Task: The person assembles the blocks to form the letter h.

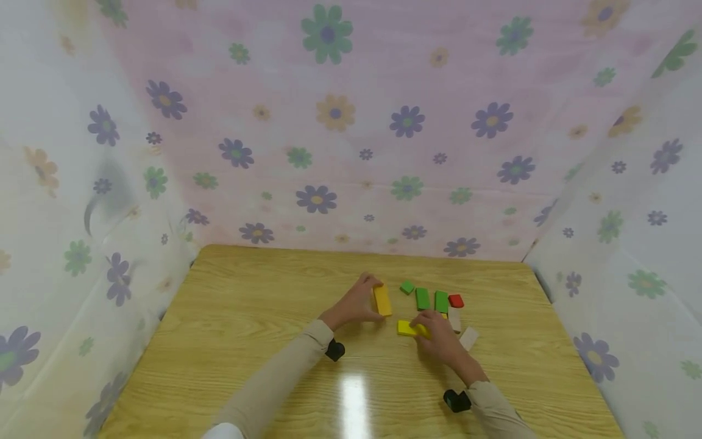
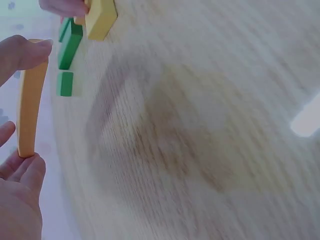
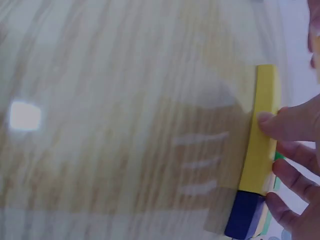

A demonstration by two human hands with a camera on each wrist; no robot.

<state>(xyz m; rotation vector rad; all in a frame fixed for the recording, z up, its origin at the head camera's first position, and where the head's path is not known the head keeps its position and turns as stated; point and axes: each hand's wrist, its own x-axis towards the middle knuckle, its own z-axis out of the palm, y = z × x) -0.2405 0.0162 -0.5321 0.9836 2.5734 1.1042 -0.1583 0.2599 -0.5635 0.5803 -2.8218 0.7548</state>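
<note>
An orange-yellow block (image 1: 382, 300) (image 2: 32, 105) stands between the thumb and fingers of my left hand (image 1: 353, 303) (image 2: 21, 197), which grips it by its two ends. To its right, a long yellow block (image 1: 406, 328) (image 3: 260, 130) lies low over the table, with my right hand (image 1: 439, 338) (image 3: 300, 160) holding it. The right wrist view shows the thumb on one face and the fingers along the other side. A dark blue block (image 3: 244, 216) touches the lower end of the yellow one in that view; the right hand hides it from the head view.
Behind the right hand lie a small green block (image 1: 407, 287), two longer green blocks (image 1: 422, 299) (image 1: 441, 302) and a red block (image 1: 456, 300). Two pale wooden blocks (image 1: 454, 319) (image 1: 468, 339) lie beside it. Flowered cloth (image 1: 334, 152) surrounds the wooden table (image 1: 247, 305).
</note>
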